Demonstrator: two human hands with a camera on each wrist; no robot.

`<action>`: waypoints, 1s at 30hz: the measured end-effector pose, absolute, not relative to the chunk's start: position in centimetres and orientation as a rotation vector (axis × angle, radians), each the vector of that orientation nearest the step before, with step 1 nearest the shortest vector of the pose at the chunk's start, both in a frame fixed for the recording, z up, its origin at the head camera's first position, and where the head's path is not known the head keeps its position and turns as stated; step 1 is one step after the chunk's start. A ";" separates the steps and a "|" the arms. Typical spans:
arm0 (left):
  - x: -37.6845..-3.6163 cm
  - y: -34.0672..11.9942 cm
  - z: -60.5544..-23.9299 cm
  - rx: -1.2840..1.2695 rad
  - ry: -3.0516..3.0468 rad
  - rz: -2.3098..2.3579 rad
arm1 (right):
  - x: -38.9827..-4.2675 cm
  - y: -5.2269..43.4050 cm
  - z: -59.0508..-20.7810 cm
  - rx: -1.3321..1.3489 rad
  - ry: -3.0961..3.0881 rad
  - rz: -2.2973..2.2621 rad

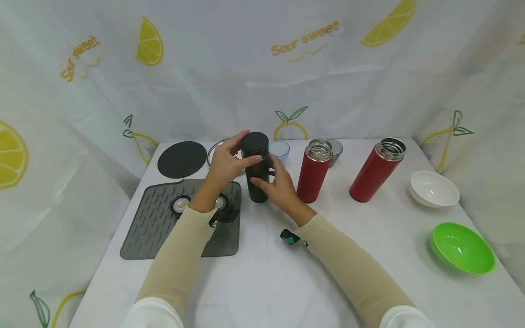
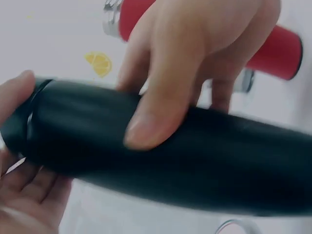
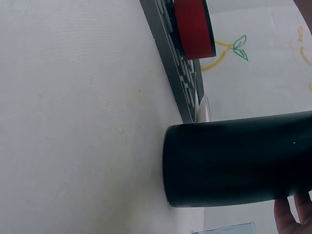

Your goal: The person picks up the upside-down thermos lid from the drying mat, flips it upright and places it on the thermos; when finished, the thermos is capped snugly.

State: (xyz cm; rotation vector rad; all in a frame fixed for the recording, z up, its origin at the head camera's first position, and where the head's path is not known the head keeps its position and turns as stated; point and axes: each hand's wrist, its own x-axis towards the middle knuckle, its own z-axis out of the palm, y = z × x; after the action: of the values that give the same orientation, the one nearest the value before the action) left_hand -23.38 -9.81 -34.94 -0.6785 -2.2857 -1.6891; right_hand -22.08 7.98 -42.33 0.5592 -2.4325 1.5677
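A tall black thermos bottle (image 1: 257, 195) stands upright on the white table, its black lid (image 1: 255, 142) on top. My left hand (image 1: 224, 161) grips it around the lid, thumb across the front. Lower down, my right hand (image 1: 283, 184) holds the bottle's body between thumb and fingers. Both hands show on the bottle (image 2: 219, 161) in the left wrist view, the left one at the lid end. In the right wrist view the bottle's base (image 3: 195, 165) meets the table, and a few fingertips (image 3: 285, 214) touch its side.
Two lidless red thermos bottles (image 1: 310, 180) (image 1: 373, 175) stand to the right. Red-edged lids (image 1: 180, 205) lie on a grey drying mat (image 1: 143, 228), partly behind my left arm. Around are a black round mat (image 1: 182, 159), glass cups (image 1: 280, 148), a white bowl (image 1: 434, 189) and a green bowl (image 1: 462, 248).
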 end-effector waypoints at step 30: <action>-23.3 -8.4 -35.7 -0.587 -2.361 -1.597 | -22.2 8.3 -42.2 0.593 -2.483 1.516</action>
State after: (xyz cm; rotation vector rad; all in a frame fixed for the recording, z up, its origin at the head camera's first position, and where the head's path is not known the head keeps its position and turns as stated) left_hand -23.27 -8.44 -35.70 -0.5867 -2.3613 -1.5967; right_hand -22.20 8.28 -42.19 0.5934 -2.4834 1.5158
